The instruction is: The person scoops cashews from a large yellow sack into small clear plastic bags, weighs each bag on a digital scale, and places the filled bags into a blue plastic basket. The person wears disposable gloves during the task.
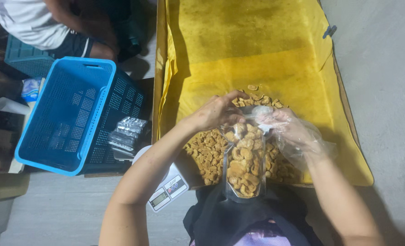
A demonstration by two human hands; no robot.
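Mid-fill I'd say: left hand (218, 111) pinches the clear pouch (244, 161) mouth, upright over the yellow tray (257, 41); gloved right hand (290, 128) clasps snacks (203, 152) there. Next probably needs steadying the mouth

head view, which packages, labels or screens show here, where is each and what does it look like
clear pouch: centre, upright, full of golden snack pieces, held by left hand and gloved right hand.
digital scale: below the left forearm, white, small grey screen, coloured label.
silvery flat packets: stacked beside the blue basket.
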